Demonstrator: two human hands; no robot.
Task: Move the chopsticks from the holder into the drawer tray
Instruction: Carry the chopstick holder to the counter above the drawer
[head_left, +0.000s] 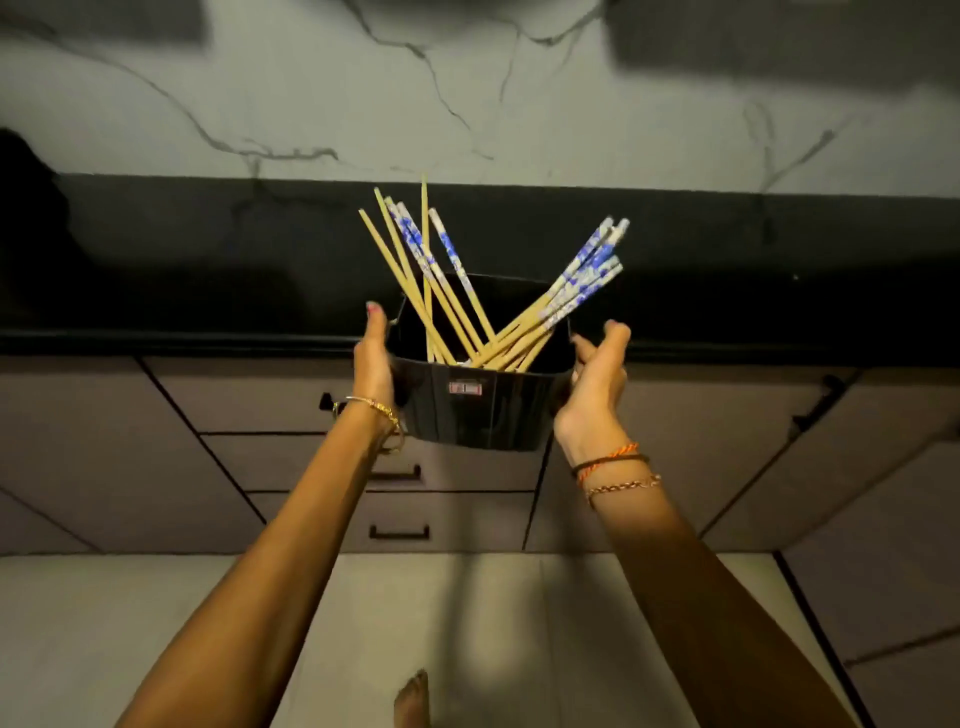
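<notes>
A black square holder (480, 410) is held in the air in front of the dark counter edge. My left hand (373, 358) grips its left wall and my right hand (597, 376) grips its right wall. Several chopsticks (467, 291) stand loosely in it, some plain bamboo leaning left, others with blue-and-white tops (592, 265) leaning right. No drawer tray is in view.
A black counter (208, 260) runs across the frame below a marble-patterned wall (363, 93). Under it are grey drawers, all closed, with black handles (399, 532). A light floor (467, 623) lies below, and my bare foot (413, 699) shows at the bottom.
</notes>
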